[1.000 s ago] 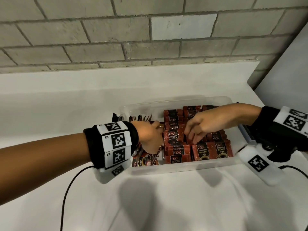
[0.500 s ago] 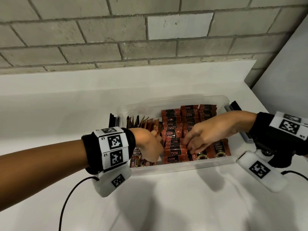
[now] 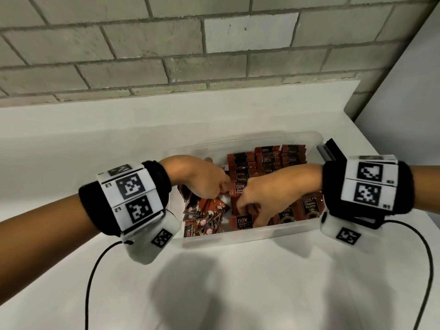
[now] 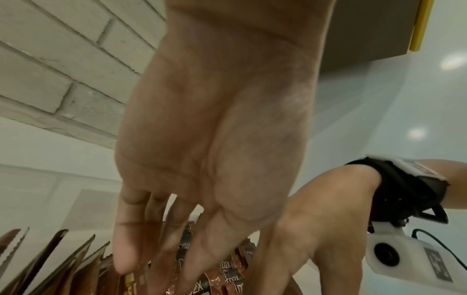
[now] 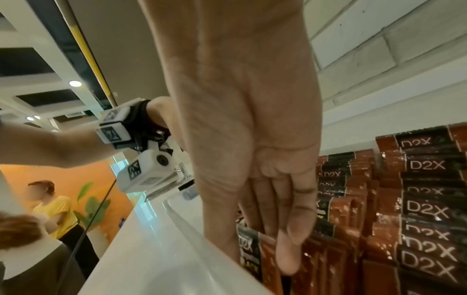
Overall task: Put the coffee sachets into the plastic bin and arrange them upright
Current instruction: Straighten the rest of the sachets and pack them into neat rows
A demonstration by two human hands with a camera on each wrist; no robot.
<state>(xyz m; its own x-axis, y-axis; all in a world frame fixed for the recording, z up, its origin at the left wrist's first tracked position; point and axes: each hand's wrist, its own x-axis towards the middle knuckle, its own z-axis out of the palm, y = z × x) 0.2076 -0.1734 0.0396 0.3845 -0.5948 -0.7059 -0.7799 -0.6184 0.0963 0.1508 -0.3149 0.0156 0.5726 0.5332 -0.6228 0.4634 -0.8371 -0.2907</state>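
Note:
A clear plastic bin (image 3: 238, 236) on the white counter holds red-brown D2X coffee sachets (image 3: 269, 160), upright in rows at its middle and right. Several loose sachets (image 3: 204, 215) lie tumbled at its front left. My left hand (image 3: 214, 184) reaches in from the left, and in the left wrist view its straight fingers (image 4: 126, 249) touch the sachet tops (image 4: 227, 267). My right hand (image 3: 252, 210) dips into the front middle row. There its thumb and straight fingers (image 5: 288, 249) pinch an upright sachet (image 5: 248, 253). Both hands' fingertips are hidden in the head view.
A black object (image 3: 333, 151) stands against the bin's right end. Wrist-camera cables (image 3: 95, 270) trail over the counter toward me. A brick wall (image 3: 166, 55) runs behind and a grey panel (image 3: 404, 103) stands at the right. A person in yellow (image 5: 55, 209) stands far off.
My right hand has slid left and toward the front row, close to the left hand. The left hand has shifted slightly toward the back. The head view has drawn nearer.

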